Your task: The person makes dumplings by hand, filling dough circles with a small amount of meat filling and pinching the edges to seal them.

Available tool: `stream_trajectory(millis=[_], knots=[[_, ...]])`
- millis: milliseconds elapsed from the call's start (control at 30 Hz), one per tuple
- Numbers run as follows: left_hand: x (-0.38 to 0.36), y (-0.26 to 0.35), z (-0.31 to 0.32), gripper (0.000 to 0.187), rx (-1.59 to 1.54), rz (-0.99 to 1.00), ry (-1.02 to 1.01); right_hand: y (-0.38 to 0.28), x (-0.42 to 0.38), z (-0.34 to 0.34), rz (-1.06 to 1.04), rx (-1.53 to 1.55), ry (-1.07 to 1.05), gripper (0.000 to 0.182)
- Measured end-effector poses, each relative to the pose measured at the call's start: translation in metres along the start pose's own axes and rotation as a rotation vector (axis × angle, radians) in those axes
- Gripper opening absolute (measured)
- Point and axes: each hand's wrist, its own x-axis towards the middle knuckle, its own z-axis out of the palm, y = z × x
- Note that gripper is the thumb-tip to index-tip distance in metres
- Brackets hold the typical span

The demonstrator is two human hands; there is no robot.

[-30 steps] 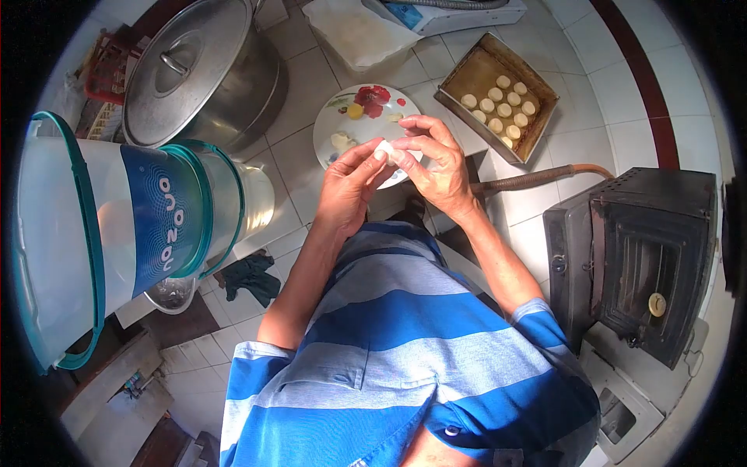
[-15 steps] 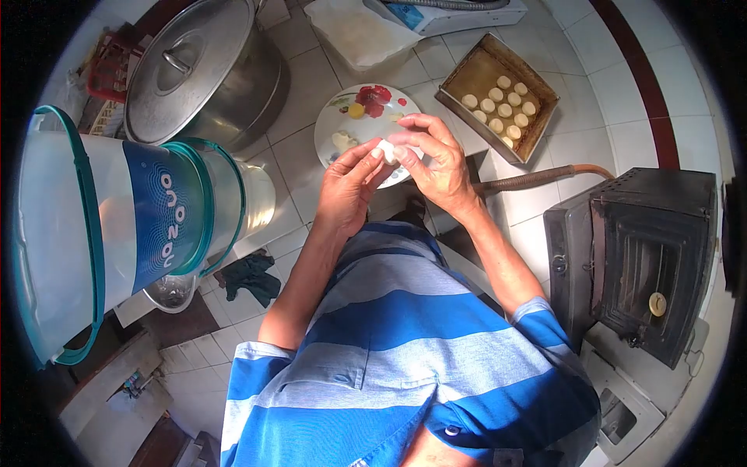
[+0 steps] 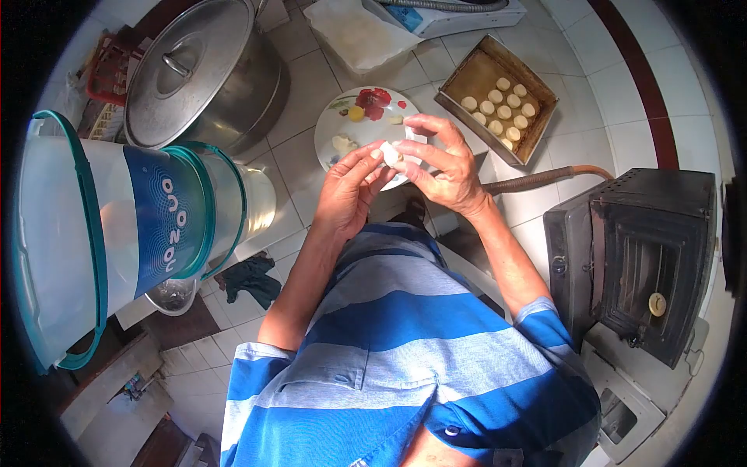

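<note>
A small white piece of dough (image 3: 391, 154) is pinched between the fingertips of my left hand (image 3: 348, 191) and my right hand (image 3: 450, 167), over the near edge of a floral plate (image 3: 331, 128). My left hand's fingers are closed on its left side. On its right side, my right thumb and finger press it while the upper fingers are raised. A pale dough lump (image 3: 344, 143) lies on the plate, left of the hands. Farther back on it is a round yellow piece (image 3: 356, 114), and a small pale bit (image 3: 396, 120) is near my right fingers.
At the back right stands a square baking pan (image 3: 459, 84) with several round dough pieces (image 3: 496, 96). A large lidded pot (image 3: 194, 74) and a water bucket (image 3: 117, 218) are to the left. An oven (image 3: 646, 257) with its door open is at the right, near a hose (image 3: 529, 180).
My right hand has moved slightly right and turned, its upper fingers spreading a little. The dough piece has shifted slightly right and stays between both hands' fingers.
</note>
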Motion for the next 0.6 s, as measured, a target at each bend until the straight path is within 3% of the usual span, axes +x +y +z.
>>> stream_trajectory(millis=[133,300,600], knots=[[0.002,-0.001,0.003,0.026,0.105,0.052,0.022,0.007,0.001,0.001,-0.012,0.016,-0.025,0.029],[0.000,-0.001,0.005,0.025,0.118,0.060,0.022,-0.004,0.008,0.000,0.193,0.179,0.001,0.020],[0.001,-0.004,0.004,0.018,0.137,0.099,-0.015,-0.002,0.006,0.006,0.124,0.110,-0.051,0.019]])
